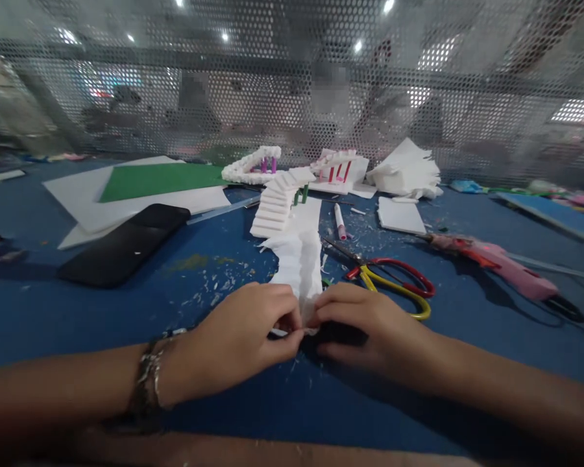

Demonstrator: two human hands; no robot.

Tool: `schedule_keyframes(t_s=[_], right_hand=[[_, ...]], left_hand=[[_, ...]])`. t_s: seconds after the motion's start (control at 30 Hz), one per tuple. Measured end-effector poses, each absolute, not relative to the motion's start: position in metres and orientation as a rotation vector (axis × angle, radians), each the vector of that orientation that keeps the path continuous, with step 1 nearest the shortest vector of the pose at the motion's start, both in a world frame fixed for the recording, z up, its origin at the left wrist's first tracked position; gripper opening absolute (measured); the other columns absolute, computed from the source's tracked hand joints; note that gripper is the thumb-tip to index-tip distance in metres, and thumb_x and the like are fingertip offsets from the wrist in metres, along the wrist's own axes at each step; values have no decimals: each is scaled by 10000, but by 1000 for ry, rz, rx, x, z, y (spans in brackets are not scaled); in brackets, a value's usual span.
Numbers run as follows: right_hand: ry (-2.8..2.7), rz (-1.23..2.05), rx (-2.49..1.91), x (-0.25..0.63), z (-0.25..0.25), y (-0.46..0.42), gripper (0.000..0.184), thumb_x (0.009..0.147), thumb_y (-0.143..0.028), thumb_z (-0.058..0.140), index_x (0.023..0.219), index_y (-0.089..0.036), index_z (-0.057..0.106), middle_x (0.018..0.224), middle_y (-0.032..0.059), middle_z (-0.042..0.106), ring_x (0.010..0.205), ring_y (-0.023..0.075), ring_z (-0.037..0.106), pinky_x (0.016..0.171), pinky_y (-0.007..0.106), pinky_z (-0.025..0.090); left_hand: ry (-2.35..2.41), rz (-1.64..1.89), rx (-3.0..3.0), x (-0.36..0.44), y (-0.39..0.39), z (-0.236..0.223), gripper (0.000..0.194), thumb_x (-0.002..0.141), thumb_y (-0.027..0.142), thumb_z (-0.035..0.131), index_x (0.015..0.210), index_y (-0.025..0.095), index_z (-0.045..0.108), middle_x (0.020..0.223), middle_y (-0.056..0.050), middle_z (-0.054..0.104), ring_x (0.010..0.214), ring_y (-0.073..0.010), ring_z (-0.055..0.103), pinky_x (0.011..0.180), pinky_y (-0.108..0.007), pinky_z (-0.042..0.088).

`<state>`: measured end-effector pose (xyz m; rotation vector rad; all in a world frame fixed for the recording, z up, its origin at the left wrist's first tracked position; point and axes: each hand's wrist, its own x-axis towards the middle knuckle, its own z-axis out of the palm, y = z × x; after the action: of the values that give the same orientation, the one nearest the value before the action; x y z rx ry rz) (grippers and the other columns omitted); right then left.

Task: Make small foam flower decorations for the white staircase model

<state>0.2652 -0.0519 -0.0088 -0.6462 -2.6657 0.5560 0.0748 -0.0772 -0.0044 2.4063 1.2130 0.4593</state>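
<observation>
A crinkled white paper strip (pixel 296 263) runs away from me across the blue table. My left hand (pixel 260 324) pinches its near end between thumb and fingers. On the other side of that end, my right hand (pixel 365 324) has its fingers closed on the same strip. Beyond the strip stands a small white staircase model (pixel 275 204) on green posts. Red-and-yellow-handled scissors (pixel 384 275) lie just past my right hand. A white marker-like tube (pixel 339 222) with a pink end rests behind them.
A pink glue gun (pixel 496 263) with a cord lies at right. A black phone (pixel 126 246) sits at left, near white and green sheets (pixel 160 181). White models with purple posts (pixel 253 165) and red posts (pixel 338 172) stand before a perforated metal screen (pixel 282 117). Scraps litter the table (pixel 214 415).
</observation>
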Motion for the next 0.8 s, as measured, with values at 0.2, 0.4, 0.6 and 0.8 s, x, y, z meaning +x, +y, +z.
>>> schedule_keyframes(t_s=[0.2, 0.4, 0.6, 0.8], right_hand=[[-2606, 719, -682, 258, -6, -43, 103, 770, -137, 518, 742, -122, 616, 778, 52, 585, 704, 101, 554, 650, 211, 439], [-2626, 701, -631, 256, -6, -41, 125, 781, -100, 498, 777, -161, 607, 794, 20, 559, 718, 89, 532, 649, 199, 426], [-2637, 655, -618, 253, -9, -40, 125, 802, -113, 466, 798, -159, 582, 777, 20, 544, 708, 97, 507, 628, 201, 415], [-2637, 665, -727, 252, -11, -37, 59, 767, -120, 515, 716, -132, 543, 713, 6, 531, 645, 80, 486, 585, 171, 385]], left_hand=[[1221, 502, 2393, 75, -76, -8, 84, 705, 157, 498, 636, 169, 546, 638, 25, 558, 598, -111, 502, 555, -215, 343], [1222, 486, 2406, 75, -74, -8, 93, 711, 223, 517, 644, 173, 558, 612, 27, 540, 560, -103, 481, 512, -204, 326], [1279, 453, 2392, 77, -69, -10, 175, 721, 273, 529, 583, 166, 537, 563, 31, 525, 524, -96, 469, 474, -194, 305], [1311, 434, 2422, 76, -68, -14, 165, 721, 236, 492, 579, 181, 552, 547, 37, 519, 504, -92, 456, 476, -205, 291]])
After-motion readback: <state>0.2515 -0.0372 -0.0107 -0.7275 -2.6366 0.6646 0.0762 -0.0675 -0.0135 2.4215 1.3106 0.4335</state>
